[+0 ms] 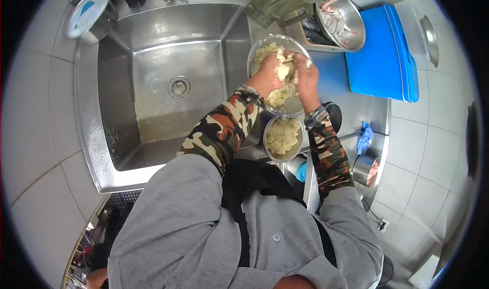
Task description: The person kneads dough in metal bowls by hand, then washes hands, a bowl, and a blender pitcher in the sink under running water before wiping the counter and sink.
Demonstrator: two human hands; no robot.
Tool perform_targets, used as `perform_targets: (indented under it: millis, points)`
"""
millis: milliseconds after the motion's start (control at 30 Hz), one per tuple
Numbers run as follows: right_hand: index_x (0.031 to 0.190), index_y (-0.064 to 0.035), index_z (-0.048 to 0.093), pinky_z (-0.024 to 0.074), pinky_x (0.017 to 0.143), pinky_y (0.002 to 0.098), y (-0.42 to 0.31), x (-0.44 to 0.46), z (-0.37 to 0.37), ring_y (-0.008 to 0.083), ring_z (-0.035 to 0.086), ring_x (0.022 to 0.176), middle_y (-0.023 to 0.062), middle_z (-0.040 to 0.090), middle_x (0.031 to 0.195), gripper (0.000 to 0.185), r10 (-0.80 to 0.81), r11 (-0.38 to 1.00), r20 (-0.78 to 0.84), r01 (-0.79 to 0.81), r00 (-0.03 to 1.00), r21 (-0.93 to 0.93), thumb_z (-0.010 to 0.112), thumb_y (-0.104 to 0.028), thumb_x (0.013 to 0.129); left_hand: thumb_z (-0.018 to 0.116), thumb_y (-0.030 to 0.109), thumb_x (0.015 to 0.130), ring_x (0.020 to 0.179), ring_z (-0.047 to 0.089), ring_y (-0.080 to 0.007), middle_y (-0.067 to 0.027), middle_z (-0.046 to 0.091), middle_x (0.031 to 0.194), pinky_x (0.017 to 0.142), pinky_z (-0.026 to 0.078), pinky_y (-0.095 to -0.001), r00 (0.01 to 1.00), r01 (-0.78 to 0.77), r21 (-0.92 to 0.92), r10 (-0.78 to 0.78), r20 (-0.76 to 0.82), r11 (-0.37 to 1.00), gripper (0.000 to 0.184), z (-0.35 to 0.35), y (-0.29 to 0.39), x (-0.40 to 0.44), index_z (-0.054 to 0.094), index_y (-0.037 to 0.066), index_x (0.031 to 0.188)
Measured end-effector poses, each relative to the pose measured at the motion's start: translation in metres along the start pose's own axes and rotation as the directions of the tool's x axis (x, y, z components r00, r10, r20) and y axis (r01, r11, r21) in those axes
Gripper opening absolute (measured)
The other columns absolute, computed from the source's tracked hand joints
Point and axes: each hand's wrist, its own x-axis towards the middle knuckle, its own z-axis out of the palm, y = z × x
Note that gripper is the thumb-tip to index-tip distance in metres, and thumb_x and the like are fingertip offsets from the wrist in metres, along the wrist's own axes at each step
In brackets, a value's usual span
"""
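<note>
Both hands work above a large round bowl [294, 105] that contains pale yellow, crumbly food [277, 98]. A lump of this food [281, 71] is pressed between them. My left hand [267, 76] has its fingers curled round the lump from the left. On the other side my right hand [306, 80] cups it with bent fingers, and white bits stick to the fingertips. Closer to my body stands a smaller metal bowl [301, 137], filled with similar pale, lumpy food [281, 134]. What exactly the food is, I cannot make out.
Left of the bowls lies a deep steel sink [178, 67], with a lidded pot [99, 29] at its back left corner. A colander [356, 21] of raw-looking pieces, a greenish clear jug [267, 4] and a blue container [379, 54] stand at right. A blue cloth [364, 138] lies nearer.
</note>
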Motion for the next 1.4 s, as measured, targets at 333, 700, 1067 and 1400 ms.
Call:
perform_targets:
  millis: [333, 700, 1067, 1400]
  points:
    - [0.090, 0.0058, 0.066, 0.0488, 0.084, 0.0341, -0.011, -0.002, 0.009, 0.0191, 0.063, 0.089, 0.0137, 0.068, 0.098, 0.034, 0.038, 0.892, -0.085, 0.005, 0.996, 0.452, 0.051, -0.023, 0.097, 0.039, 0.022, 0.094, 0.089, 0.065, -0.0274, -0.0115, 0.066, 0.098, 0.079, 0.055, -0.0428, 0.991, 0.118, 0.065, -0.113, -0.075, 0.991, 0.028, 0.012, 0.000, -0.015, 0.062, 0.009, 0.102]
    - [0.114, -0.0052, 0.064, 0.0220, 0.114, 0.0511, 0.005, -0.003, 0.002, 0.0363, 0.052, 0.121, 0.0079, 0.059, 0.128, 0.031, -0.527, 0.403, 0.199, 0.449, 0.827, -0.798, 0.054, -0.027, 0.095, 0.050, 0.028, 0.092, 0.093, 0.062, -0.0242, -0.0060, 0.065, 0.102, 0.077, 0.053, -0.0438, 0.958, 0.065, 0.289, 0.022, -0.287, 0.955, 0.023, 0.044, -0.004, -0.040, 0.061, 0.014, 0.106]
    - [0.104, 0.0043, 0.068, 0.0497, 0.078, 0.0298, 0.039, 0.016, -0.044, 0.0166, 0.063, 0.086, 0.0113, 0.071, 0.096, 0.027, 0.001, 0.828, 0.242, 0.135, 0.970, -0.545, 0.066, -0.016, 0.085, 0.040, 0.044, 0.096, 0.089, 0.065, -0.0293, -0.0108, 0.067, 0.099, 0.078, 0.054, -0.0463, 0.890, 0.056, 0.368, 0.121, -0.439, 0.928, 0.041, 0.041, 0.019, -0.040, 0.057, 0.010, 0.112]
    - [0.110, 0.0002, 0.068, 0.0472, 0.064, 0.0254, 0.024, -0.016, -0.095, 0.0133, 0.057, 0.070, 0.0077, 0.065, 0.094, 0.027, 0.334, 0.941, -0.002, -0.333, 0.943, 0.057, 0.065, -0.008, 0.085, 0.054, 0.018, 0.088, 0.080, 0.064, -0.0288, -0.0120, 0.067, 0.100, 0.072, 0.051, -0.0344, 0.953, -0.304, 0.916, -0.062, 0.298, -0.261, 0.020, 0.007, -0.099, -0.122, 0.069, 0.005, 0.086]
